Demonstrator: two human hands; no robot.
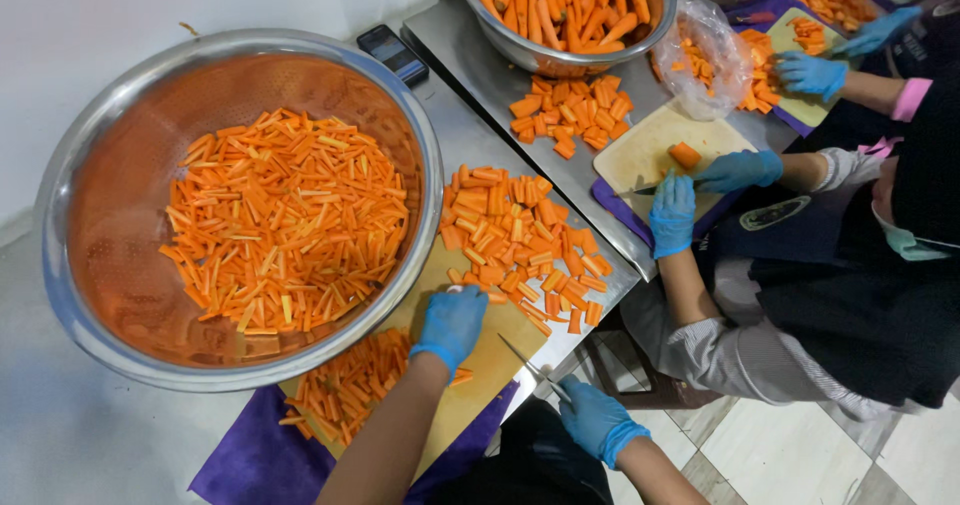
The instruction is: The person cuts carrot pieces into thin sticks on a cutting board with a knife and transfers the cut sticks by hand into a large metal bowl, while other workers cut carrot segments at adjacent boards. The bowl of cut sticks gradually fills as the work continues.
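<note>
on the tan cutting board (470, 390), the left hand (450, 323) in a blue glove is pressing curled fingers down beside a pile of thick carrot slabs (515, 247). the right hand (596, 420) is gripping a knife (530, 366) off the table edge. carrot sticks (280, 220) are filling a big steel bowl (100, 345) nearby.

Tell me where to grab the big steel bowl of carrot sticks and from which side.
Probably best to grip the big steel bowl by its rolled rim, two-handed, at opposite sides. Come from the near edge, where the rim overhangs the cutting board and fingers can hook under. The bowl is wide, round and loaded, so one hand would likely tip it. The left hand is nearest; the right hand holds a knife.
</note>
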